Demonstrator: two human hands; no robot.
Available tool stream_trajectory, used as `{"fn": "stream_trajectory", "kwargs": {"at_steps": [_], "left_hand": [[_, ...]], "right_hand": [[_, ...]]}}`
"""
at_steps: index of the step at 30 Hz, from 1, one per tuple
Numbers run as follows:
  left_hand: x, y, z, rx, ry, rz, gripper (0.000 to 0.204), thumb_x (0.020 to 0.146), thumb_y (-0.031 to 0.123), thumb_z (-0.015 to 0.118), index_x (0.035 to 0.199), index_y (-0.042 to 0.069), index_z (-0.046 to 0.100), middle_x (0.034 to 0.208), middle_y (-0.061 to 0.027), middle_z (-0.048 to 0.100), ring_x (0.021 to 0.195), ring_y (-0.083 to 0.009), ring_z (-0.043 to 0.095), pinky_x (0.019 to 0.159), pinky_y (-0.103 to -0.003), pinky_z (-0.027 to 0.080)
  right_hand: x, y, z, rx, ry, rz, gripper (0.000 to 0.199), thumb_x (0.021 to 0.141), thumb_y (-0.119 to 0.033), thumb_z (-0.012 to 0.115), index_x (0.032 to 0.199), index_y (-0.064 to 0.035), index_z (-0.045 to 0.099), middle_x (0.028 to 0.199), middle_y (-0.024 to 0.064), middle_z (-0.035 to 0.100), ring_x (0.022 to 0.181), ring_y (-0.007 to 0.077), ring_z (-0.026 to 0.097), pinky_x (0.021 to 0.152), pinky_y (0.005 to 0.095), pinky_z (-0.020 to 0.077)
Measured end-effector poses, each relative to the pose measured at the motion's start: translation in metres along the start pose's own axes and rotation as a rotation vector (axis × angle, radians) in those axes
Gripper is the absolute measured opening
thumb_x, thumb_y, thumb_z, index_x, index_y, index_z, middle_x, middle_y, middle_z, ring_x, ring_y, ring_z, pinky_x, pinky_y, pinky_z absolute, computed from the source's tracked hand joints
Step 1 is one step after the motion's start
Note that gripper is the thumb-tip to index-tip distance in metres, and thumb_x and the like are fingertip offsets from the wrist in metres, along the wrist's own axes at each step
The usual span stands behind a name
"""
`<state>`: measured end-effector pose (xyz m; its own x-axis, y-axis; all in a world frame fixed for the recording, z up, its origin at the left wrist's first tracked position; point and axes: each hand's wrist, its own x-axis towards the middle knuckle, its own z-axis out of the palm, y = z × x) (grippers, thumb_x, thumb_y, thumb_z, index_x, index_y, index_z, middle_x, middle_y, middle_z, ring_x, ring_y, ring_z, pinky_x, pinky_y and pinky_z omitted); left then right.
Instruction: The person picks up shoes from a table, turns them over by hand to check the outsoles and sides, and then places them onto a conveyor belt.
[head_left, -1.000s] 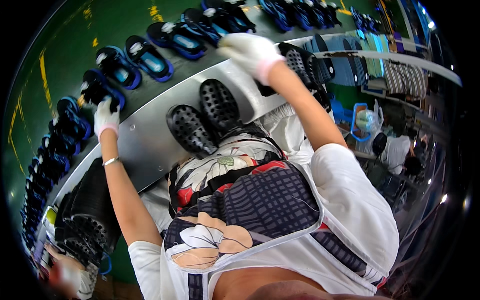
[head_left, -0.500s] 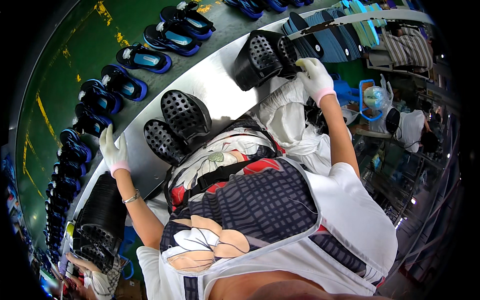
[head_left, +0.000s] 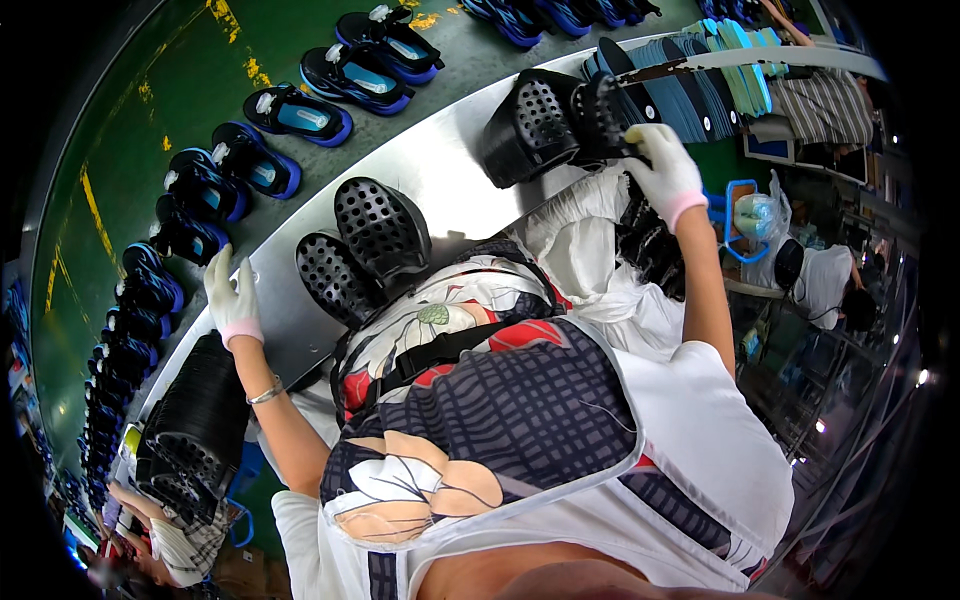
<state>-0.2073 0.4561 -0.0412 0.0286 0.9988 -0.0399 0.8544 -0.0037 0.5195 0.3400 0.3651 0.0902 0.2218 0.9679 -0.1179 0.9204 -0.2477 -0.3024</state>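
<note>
Tilting away from its neighbouring stack (head_left: 530, 130) since the earlier frame, one black perforated sole (head_left: 601, 110) is coming loose; we are pinching its near end with our right grip (head_left: 665, 174). Other soles (head_left: 374, 222) are lying unlifted on the bench (head_left: 455, 175), left of that grip. Our left grip (head_left: 232, 294) is hovering half-spread, empty.

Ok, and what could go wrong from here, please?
The right hand is at the edge of a black perforated piece, which might slip if held weakly. The open left hand is close to a black-and-blue shoe, and could knock it. White material near the right hand may snag.
</note>
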Motion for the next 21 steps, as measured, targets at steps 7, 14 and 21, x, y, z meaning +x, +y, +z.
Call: {"fn": "stream_trajectory", "kwargs": {"at_steps": [7,14,21], "left_hand": [[0.025,0.052,-0.018,-0.641,-0.099,-0.058,0.036,0.089,0.019,0.059,0.119,0.0,0.058,0.116,-0.0128,0.06,0.106,-0.0195,0.056,0.094,-0.029,0.042],[0.025,0.1,-0.028,-1.631,-0.517,-0.091,0.061,0.09,0.043,0.058,0.131,0.0,0.043,0.122,-0.0102,0.056,0.108,-0.0188,0.056,0.091,-0.032,0.047],[0.007,0.046,-0.021,-1.641,-0.123,-0.274,0.046,0.089,0.032,0.062,0.123,0.004,0.05,0.107,-0.0067,0.062,0.096,-0.0155,0.061,0.086,-0.03,0.049]], "right_hand": [[0.042,-0.12,0.003,0.142,0.064,-0.345,0.031,0.072,-0.008,0.068,0.102,-0.0067,0.059,0.101,0.0108,0.058,0.093,0.0276,0.059,0.081,0.0337,0.0481],[0.059,-0.275,0.074,0.401,-0.204,-0.99,0.031,0.071,-0.007,0.067,0.1,-0.0091,0.057,0.1,0.009,0.056,0.097,0.0291,0.055,0.081,0.0359,0.0468],[0.059,-0.335,0.119,0.316,-0.433,-0.793,0.042,0.079,-0.034,0.063,0.111,-0.0076,0.056,0.101,0.0145,0.058,0.093,0.0329,0.058,0.08,0.0401,0.0487]]}}
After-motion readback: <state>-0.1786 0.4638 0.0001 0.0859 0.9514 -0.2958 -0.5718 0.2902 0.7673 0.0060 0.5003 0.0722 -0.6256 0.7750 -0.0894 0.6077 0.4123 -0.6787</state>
